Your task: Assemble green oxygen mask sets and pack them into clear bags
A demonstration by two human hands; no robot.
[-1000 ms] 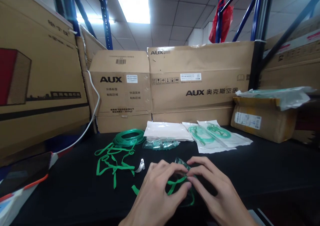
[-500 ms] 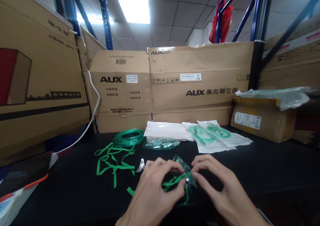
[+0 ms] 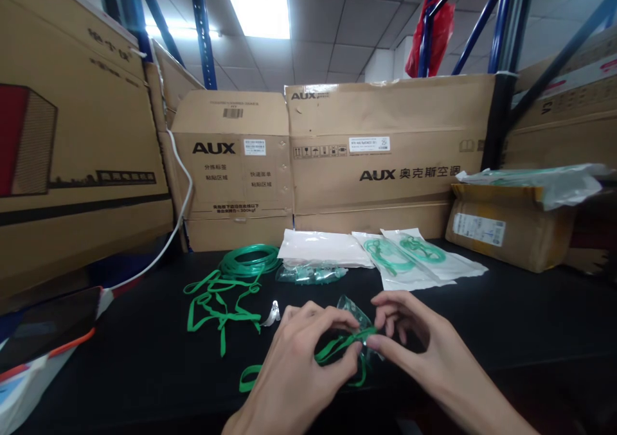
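Both hands, left [image 3: 301, 351] and right [image 3: 414, 345], pinch a clear mask [image 3: 357, 322] and its green strap [image 3: 332, 351]; light, floppy stuff, best held by the rim

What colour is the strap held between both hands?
Green strap, clearest in the head view.

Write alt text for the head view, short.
Two bare hands, left hand and right hand, pinch a green strap against a clear plastic mask over a black table. Behind lie loose green straps, coiled green tubing, sealed packets and cardboard boxes.
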